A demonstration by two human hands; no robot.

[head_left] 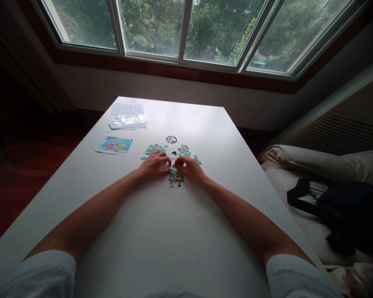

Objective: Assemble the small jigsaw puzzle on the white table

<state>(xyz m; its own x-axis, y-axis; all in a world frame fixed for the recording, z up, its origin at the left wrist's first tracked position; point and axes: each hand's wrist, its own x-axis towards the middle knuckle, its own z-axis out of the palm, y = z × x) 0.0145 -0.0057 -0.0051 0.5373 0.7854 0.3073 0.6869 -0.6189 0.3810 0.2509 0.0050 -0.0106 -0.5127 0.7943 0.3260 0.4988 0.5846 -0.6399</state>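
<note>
White table point(170, 231); puzzle pieces point(176, 178) at twelve o'clock, likely light, stiff, edge-pinchable; left hand point(155, 165), right hand point(191, 169): fingers curled, grip unclear

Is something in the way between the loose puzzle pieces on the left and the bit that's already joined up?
Yes, the left hand is. It sits between the loose, mostly turquoise jigsaw pieces and the small, multicoloured joined jigsaw section. I can't see anything else blocking that path.
</note>
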